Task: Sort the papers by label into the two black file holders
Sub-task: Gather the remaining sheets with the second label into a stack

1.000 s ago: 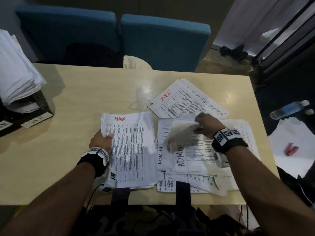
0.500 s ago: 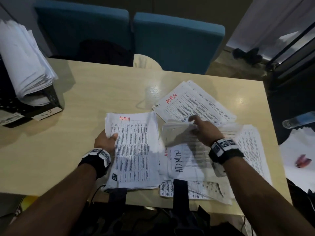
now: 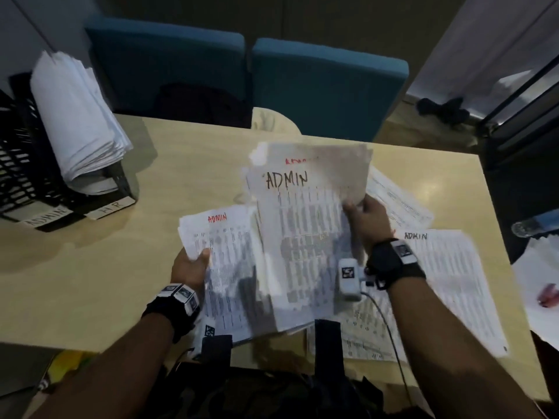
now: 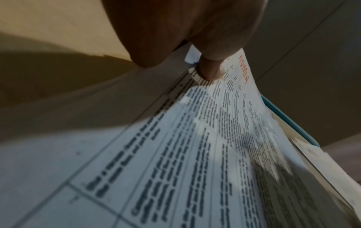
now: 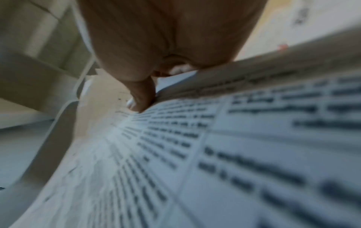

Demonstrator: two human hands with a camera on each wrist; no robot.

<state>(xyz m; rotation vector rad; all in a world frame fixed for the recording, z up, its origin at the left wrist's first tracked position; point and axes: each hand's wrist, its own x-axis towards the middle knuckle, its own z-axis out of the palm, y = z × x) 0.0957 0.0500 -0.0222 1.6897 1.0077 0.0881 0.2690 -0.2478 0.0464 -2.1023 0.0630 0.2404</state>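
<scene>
Two black file holders (image 3: 33, 176) stand at the far left of the table (image 3: 90, 282), tagged ADMIN and HR. A thick curled wad of sheets (image 3: 78, 122) already sits in the HR one; what the ADMIN one holds cannot be made out. So the filing looks partly done. Next along, the left hand (image 3: 189, 267) grasps the edge of a stack of papers (image 3: 223, 267) headed ADMIN in red, thumb on top. Beside it the right hand (image 3: 367, 219) pinches a lifted sheaf (image 3: 305, 225) marked ADMIN in black, raised off the table and overlapping the left stack. Further right, more ADMIN sheets (image 3: 447, 279) lie spread on the table. By the look of it, the gathered ADMIN papers have yet to go into their holder, and the loose ones have yet to be collected.
</scene>
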